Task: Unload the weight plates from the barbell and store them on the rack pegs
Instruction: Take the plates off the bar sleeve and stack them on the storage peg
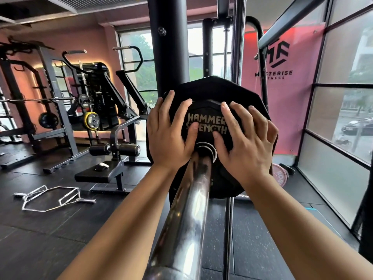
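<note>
Fingers [182, 110] spread flat against the plate [222, 87], either side of the barbell [181, 219].

Black multi-sided "Hammer Strength" plate [210, 89] upright on the chrome barbell sleeve [181, 219], hub forward.

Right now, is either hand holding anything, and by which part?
Left hand and right hand press spread fingers on the face of the weight plate, either side of the barbell; neither wraps its rim.
</note>
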